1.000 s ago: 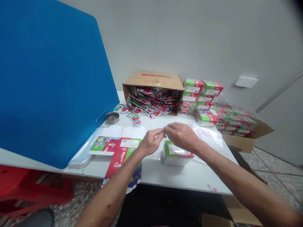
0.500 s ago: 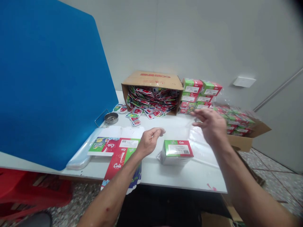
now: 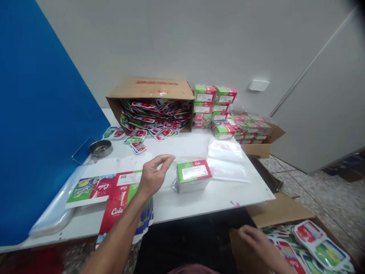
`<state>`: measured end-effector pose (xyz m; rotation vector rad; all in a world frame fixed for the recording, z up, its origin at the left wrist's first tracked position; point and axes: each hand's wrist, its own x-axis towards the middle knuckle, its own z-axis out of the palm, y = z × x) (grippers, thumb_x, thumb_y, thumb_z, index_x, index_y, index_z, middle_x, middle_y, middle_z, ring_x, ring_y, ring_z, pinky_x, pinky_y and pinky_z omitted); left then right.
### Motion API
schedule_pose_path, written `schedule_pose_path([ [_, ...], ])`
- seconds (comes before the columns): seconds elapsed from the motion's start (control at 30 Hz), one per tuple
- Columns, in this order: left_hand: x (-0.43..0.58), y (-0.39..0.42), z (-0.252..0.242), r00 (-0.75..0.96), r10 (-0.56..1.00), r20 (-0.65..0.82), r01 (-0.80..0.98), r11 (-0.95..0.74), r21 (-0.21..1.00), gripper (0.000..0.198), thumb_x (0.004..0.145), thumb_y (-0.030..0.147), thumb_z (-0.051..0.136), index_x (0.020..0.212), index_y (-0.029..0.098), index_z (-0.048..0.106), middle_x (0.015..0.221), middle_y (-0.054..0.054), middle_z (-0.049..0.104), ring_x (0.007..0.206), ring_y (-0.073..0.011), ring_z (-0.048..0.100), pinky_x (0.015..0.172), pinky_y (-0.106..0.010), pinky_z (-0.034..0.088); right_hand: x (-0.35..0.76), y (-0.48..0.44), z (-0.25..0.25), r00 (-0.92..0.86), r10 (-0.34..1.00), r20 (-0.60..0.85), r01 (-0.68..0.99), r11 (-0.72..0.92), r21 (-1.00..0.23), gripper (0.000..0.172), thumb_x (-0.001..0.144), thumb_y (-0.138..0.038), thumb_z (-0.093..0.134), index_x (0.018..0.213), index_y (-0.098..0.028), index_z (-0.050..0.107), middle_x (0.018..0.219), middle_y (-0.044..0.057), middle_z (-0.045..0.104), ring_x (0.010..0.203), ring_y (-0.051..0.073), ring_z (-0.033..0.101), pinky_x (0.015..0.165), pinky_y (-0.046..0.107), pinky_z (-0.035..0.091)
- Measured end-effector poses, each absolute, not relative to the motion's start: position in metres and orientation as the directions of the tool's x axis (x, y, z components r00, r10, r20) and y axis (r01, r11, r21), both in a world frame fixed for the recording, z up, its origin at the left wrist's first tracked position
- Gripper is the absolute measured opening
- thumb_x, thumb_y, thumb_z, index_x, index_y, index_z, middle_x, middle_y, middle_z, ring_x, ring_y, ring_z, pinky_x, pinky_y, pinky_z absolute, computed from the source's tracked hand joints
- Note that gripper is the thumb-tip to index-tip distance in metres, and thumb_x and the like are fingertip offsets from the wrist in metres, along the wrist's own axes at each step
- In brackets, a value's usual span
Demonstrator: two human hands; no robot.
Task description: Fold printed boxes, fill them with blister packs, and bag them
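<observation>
Right hand (image 3: pixel 253 240) moved down from tabletop to open cardboard box (image 3: pixel 276 209) on floor; now at edge of printed cola carton blanks (image 3: pixel 319 243), grip not determinable. Left hand (image 3: pixel 154 177) empty, thumb and fingers narrowly parted, near plastic-wrapped carton stack (image 3: pixel 194 176) on white table (image 3: pixel 242 194). Flat red-green carton blank (image 3: pixel 114 190) lies under left wrist.
</observation>
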<state>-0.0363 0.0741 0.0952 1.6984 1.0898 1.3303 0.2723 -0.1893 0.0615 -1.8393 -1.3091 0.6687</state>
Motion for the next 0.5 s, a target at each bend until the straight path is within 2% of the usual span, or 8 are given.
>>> schedule_pose_path([
  [0.07,-0.039,0.07,0.097,0.118,0.892,0.437,0.241,-0.452,0.859,0.022,0.09,0.039,0.068,0.096,0.02,0.078,0.103,-0.006,0.076,0.101,-0.0227,0.069,0.098,-0.035,0.052,0.266,-0.164,0.01,0.352,0.936,-0.002,0.574,-0.218,-0.789,0.016,0.079,-0.048,0.069,0.082,-0.033,0.073,0.093,0.008,0.072,0.093,0.043,0.072,0.077,0.063,0.061],
  [0.1,-0.041,0.067,0.098,0.128,0.874,0.468,0.27,-0.485,0.832,0.02,0.09,0.038,0.068,0.096,0.021,0.078,0.102,-0.006,0.075,0.1,-0.022,0.069,0.097,-0.034,0.052,0.266,-0.153,-0.008,0.387,0.921,0.048,0.617,-0.22,-0.755,0.019,0.079,-0.05,0.065,0.084,-0.034,0.073,0.096,0.01,0.073,0.095,0.046,0.071,0.081,0.068,0.058],
  [0.17,-0.045,0.062,0.099,0.148,0.85,0.505,0.323,-0.524,0.788,0.019,0.091,0.037,0.067,0.098,0.024,0.079,0.098,-0.005,0.072,0.096,-0.0206,0.067,0.093,-0.033,0.052,0.268,-0.136,-0.019,0.35,0.932,0.091,0.65,-0.172,-0.74,0.023,0.081,-0.049,0.062,0.091,-0.032,0.074,0.1,0.012,0.074,0.1,0.044,0.071,0.088,0.067,0.057],
  [0.23,-0.049,0.055,0.098,0.161,0.868,0.47,0.347,-0.495,0.796,0.021,0.091,0.038,0.067,0.101,0.025,0.079,0.095,-0.005,0.072,0.09,-0.0193,0.067,0.087,-0.031,0.053,0.272,-0.128,0.003,0.331,0.938,0.102,0.61,-0.13,-0.782,0.024,0.087,-0.049,0.061,0.097,-0.03,0.073,0.096,0.011,0.074,0.091,0.038,0.073,0.083,0.057,0.06],
  [0.3,-0.051,0.049,0.096,0.163,0.914,0.371,0.322,-0.405,0.856,0.024,0.091,0.04,0.067,0.104,0.023,0.079,0.086,-0.004,0.072,0.079,-0.0174,0.066,0.077,-0.029,0.054,0.274,-0.12,0.044,0.354,0.929,0.107,0.519,-0.1,-0.849,0.027,0.089,-0.05,0.064,0.105,-0.028,0.07,0.083,0.007,0.071,0.071,0.029,0.07,0.066,0.045,0.061],
  [0.33,-0.051,0.047,0.094,0.159,0.935,0.316,0.29,-0.35,0.891,0.027,0.091,0.041,0.067,0.106,0.022,0.078,0.078,-0.002,0.071,0.071,-0.0161,0.065,0.071,-0.028,0.054,0.273,-0.113,0.066,0.351,0.93,0.112,0.462,-0.068,-0.884,0.036,0.088,-0.049,0.067,0.117,-0.028,0.065,0.076,0.003,0.067,0.063,0.025,0.066,0.058,0.039,0.058],
  [0.4,-0.05,0.043,0.093,0.14,0.965,0.221,0.199,-0.247,0.949,0.031,0.09,0.043,0.068,0.109,0.019,0.076,0.066,0.0,0.068,0.058,-0.0134,0.06,0.06,-0.026,0.051,0.272,-0.09,0.102,0.3,0.949,0.098,0.331,-0.007,-0.944,0.063,0.084,-0.047,0.074,0.14,-0.028,0.05,0.069,-0.003,0.062,0.053,0.019,0.061,0.048,0.032,0.052],
  [0.5,-0.046,0.04,0.093,0.106,0.985,0.14,0.049,-0.145,0.988,0.036,0.088,0.043,0.07,0.11,0.015,0.072,0.064,0.0,0.069,0.052,-0.0124,0.06,0.055,-0.025,0.05,0.272,-0.036,0.125,0.145,0.989,0.03,0.127,0.011,-0.992,0.083,0.082,-0.047,0.077,0.151,-0.023,0.038,0.061,-0.007,0.058,0.046,0.016,0.057,0.042,0.026,0.046],
])
